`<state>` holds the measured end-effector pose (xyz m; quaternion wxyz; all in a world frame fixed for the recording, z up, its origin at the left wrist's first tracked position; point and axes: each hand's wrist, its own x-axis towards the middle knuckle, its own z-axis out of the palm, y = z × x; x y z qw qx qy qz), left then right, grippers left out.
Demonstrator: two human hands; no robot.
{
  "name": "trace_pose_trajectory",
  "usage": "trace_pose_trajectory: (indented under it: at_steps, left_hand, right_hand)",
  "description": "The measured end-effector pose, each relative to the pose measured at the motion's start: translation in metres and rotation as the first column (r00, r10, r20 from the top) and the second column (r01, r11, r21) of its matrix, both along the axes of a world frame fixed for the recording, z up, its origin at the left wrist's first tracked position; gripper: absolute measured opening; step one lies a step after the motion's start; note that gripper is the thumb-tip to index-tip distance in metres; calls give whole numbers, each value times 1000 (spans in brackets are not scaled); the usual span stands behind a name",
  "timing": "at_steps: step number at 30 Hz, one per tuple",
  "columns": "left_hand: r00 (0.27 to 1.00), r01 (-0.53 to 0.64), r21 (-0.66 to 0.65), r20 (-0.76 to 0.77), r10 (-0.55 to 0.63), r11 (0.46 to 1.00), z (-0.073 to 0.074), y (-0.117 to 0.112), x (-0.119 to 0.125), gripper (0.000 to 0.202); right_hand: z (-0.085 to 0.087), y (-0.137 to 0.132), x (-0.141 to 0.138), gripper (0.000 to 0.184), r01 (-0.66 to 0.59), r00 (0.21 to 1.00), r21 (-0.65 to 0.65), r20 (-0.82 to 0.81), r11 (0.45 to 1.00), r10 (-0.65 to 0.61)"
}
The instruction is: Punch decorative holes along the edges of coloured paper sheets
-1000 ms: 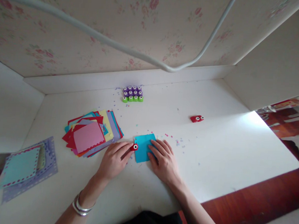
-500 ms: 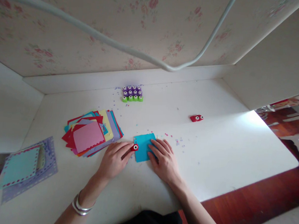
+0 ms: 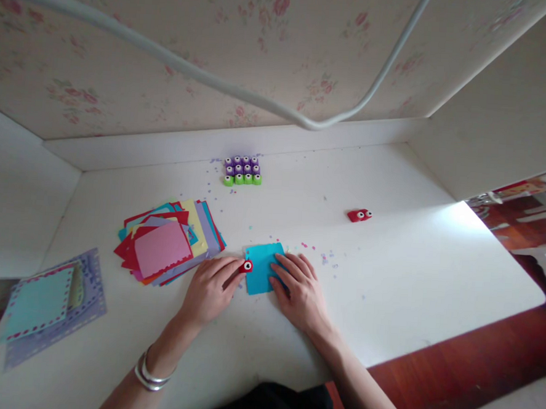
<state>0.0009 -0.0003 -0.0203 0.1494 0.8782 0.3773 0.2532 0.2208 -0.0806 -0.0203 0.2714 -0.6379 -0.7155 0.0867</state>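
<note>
Paper [image 3: 260, 270] in bright blue lies flat on the white surface [image 3: 417, 269], right in front of the person, with small cut-outs showing near its far left corner. At the left edge of the blue paper, the left hand [image 3: 213, 282] pinches a small red punch [image 3: 246, 266] between thumb and fingers; the punch's white top has a dark centre, like an eye. At the opposite edge, the right hand [image 3: 298, 286] lies palm down, its fingers slightly spread and their tips resting on the blue paper. Two silver bangles [image 3: 150, 379] circle the left wrist, on the near left of the blue paper.

Left of the blue paper sits a loose stack of coloured sheets [image 3: 161, 250], a pink one on top. Farther left and a little nearer the person are bordered sheets [image 3: 40, 304], pale blue over lilac. Well beyond the blue paper stands a block of purple and green punches [image 3: 243, 170], the green row nearest. Two more red punches [image 3: 359, 216] sit side by side, beyond it and well to its right. Tiny paper bits [image 3: 304, 245] are scattered around it.
</note>
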Motion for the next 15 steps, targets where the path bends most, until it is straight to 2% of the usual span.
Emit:
trace_pose_trajectory:
  at_steps: [9,15]
  left_hand:
    - [999,7,21,-31,-6,1000,-2,1,1,33]
    - [1000,-23,14,4,23,1000,-3,0,1,29]
  right_hand:
    - [1,1,0,28,0,1000,-14,8,1000,0]
    - [1,0,0,28,-1,1000,-27,12,1000,1]
